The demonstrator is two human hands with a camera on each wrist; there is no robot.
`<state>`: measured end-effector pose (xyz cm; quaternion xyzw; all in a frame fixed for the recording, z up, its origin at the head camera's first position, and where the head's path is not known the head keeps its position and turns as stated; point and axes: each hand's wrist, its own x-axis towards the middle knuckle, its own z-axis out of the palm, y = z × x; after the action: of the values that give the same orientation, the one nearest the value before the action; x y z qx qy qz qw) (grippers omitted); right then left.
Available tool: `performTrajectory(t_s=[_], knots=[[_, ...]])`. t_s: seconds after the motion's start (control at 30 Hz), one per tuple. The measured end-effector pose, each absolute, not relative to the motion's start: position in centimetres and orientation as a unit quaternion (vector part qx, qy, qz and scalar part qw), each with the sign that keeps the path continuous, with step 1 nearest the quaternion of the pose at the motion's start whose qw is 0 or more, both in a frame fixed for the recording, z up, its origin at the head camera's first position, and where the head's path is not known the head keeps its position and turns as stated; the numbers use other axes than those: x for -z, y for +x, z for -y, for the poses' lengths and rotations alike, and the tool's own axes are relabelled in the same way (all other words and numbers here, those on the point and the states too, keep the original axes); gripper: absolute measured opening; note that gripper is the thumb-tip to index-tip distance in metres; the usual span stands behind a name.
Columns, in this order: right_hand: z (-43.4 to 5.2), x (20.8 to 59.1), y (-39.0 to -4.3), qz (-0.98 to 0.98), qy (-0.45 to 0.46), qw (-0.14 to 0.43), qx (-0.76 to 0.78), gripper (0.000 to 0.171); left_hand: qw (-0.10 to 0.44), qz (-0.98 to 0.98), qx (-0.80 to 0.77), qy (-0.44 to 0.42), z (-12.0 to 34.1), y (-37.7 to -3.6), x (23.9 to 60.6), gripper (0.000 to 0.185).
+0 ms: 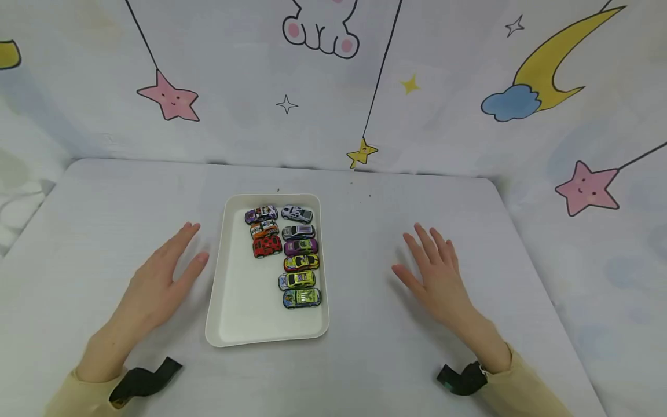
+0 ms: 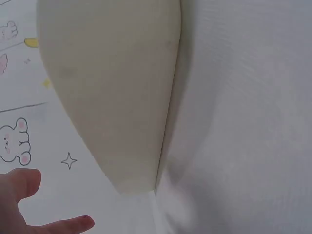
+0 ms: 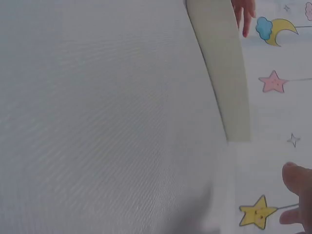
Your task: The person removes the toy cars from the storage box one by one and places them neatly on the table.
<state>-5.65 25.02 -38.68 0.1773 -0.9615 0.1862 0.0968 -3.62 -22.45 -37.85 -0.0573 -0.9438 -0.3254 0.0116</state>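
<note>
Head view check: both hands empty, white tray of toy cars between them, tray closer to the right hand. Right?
One slip: the white tray is closer to the left hand than the right hand, per the head view. The rest stands.

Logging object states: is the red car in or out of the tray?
In. The head view shows the red car inside the rim of the white tray.

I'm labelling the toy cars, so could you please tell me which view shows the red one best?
The head view: it looks down into the white tray, so the red car shows plainly. Both wrist views show the tray's outside but none of that car.
</note>
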Motion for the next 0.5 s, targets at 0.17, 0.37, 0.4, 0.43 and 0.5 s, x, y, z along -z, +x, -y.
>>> performTrajectory(t_s=[0.17,0.37,0.4,0.43,0.5], knots=[[-23.3,38.7,-6.0,0.958,0.192,0.084,-0.194,0.065,-0.041,0.927,0.371,-0.041,22.6,-4.7,38.2,0.058],[-21.7,38.5,-6.3,0.954,0.202,0.074,-0.208,0.062,-0.069,0.894,0.44,-0.04,22.8,-5.8,38.8,0.058],[-21.4,38.4,-6.3,0.952,0.205,0.072,-0.215,0.061,-0.072,0.887,0.454,-0.043,22.8,-6.0,38.9,0.058],[-21.1,38.3,-6.4,0.949,0.207,0.07,-0.225,0.06,-0.075,0.88,0.466,-0.046,22.8,-6.2,39.1,0.057],[-20.5,38.2,-6.4,0.944,0.213,0.068,-0.242,0.058,-0.081,0.862,0.497,-0.05,22.7,-6.5,39.4,0.057]])
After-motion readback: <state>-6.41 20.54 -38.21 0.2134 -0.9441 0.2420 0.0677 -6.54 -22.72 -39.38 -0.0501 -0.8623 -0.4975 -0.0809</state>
